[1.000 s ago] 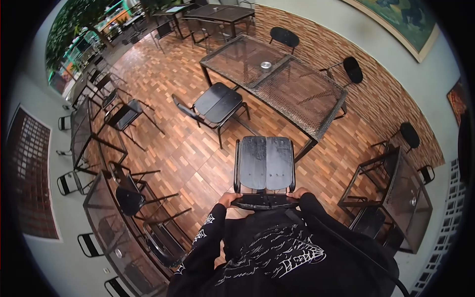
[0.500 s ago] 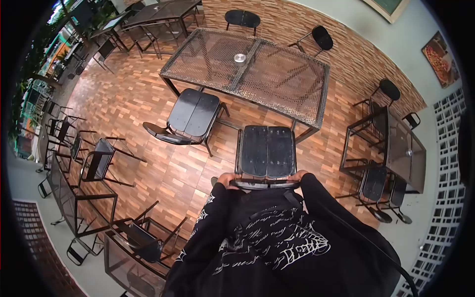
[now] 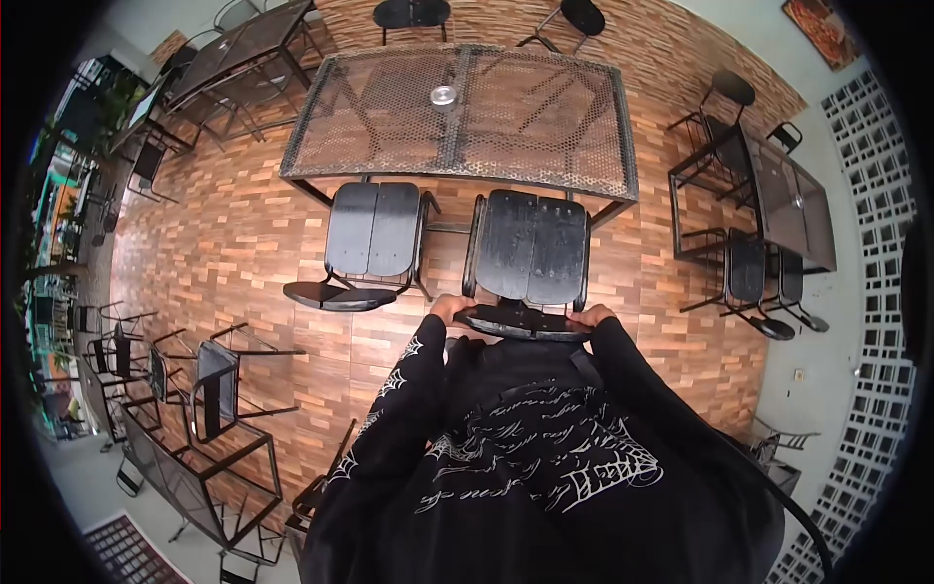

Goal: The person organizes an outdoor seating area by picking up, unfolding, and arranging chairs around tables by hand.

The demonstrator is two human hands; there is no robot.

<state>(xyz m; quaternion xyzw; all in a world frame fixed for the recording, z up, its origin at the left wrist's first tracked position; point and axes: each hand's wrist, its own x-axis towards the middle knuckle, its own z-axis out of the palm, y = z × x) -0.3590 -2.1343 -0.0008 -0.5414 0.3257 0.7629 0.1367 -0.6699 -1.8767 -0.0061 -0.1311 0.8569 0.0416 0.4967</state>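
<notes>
- I see left hand and right hand, fingers curled on the backrest of the black chair.
- Farther is the mesh table (second chair stands at left).

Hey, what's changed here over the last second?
The black two-panel chair moved forward, squaring up with the dark rectangular metal mesh table, as the view turned. The left hand and right hand kept hold of its backrest. The round silver dish stayed on the table.
</notes>
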